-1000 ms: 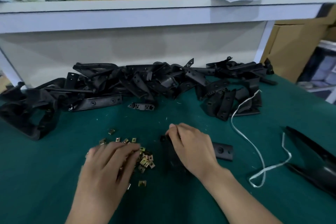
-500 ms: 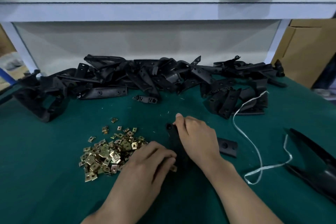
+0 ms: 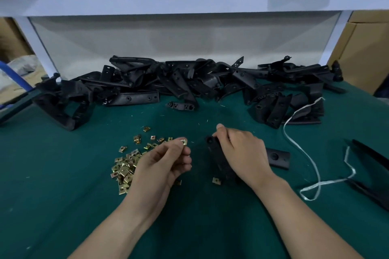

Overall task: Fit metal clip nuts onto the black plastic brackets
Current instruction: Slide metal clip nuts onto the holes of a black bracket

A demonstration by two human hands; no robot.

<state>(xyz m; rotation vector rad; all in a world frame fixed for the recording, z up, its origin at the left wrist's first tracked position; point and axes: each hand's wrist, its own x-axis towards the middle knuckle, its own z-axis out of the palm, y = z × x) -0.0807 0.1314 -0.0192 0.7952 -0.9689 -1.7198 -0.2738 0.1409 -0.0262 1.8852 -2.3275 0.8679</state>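
The left hand (image 3: 163, 166) pinches one brass clip nut (image 3: 184, 142) between thumb and fingertips, lifted just above the cloth, while the right hand (image 3: 242, 153) closes around a black plastic bracket (image 3: 216, 157) that lies with its long axis running from about 11 o'clock to 5 o'clock on the green table (image 3: 63, 195). The pinched nut sits at roughly 9 o'clock from the bracket's upper end, near it but not touching.

At 12 o'clock from the hands, a long heap of black brackets (image 3: 189, 84) stretches across the back of the table against the white panel (image 3: 185, 40). A white string (image 3: 311, 166) loops over the cloth at 3 o'clock, its upper end reaching the heap, and a dark pointed part (image 3: 372, 166) lies at the right edge beyond it.

A short black piece (image 3: 277, 158) rests just beside the right hand at 3 o'clock. The pile of loose clip nuts (image 3: 128, 164) lies at 9 o'clock of the left hand, partly under it. One stray nut (image 3: 216, 180) lies just beside the bracket's lower end, at 8 o'clock from the right wrist.
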